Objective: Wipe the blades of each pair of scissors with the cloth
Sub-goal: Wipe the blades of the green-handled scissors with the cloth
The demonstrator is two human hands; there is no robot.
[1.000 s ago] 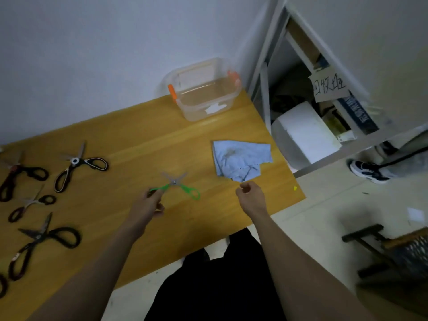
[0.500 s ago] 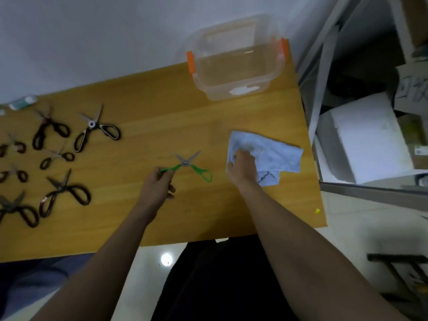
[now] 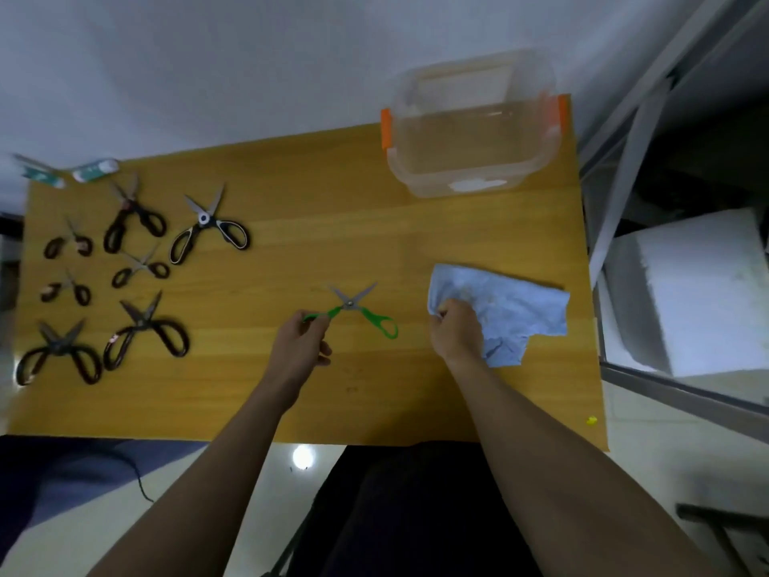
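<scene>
Green-handled scissors (image 3: 353,305) lie spread open on the wooden table (image 3: 333,226), blades pointing away from me. My left hand (image 3: 300,347) pinches their left handle loop. A crumpled light-blue cloth (image 3: 512,310) lies to the right of them. My right hand (image 3: 457,333) grips the cloth's left part, fingers curled into the fabric. Several black-handled scissors (image 3: 141,331) lie spread open in a group at the table's left end.
A clear plastic box (image 3: 470,131) with orange latches stands at the far right of the table by the wall. Small tubes (image 3: 95,168) lie at the far left corner. A metal shelf frame (image 3: 632,131) and a white foam block (image 3: 699,285) stand right of the table.
My right hand reached from the table's front edge onto the cloth and took hold of it. My left hand stayed on the green scissors' handle. The view tilted further down over the table.
</scene>
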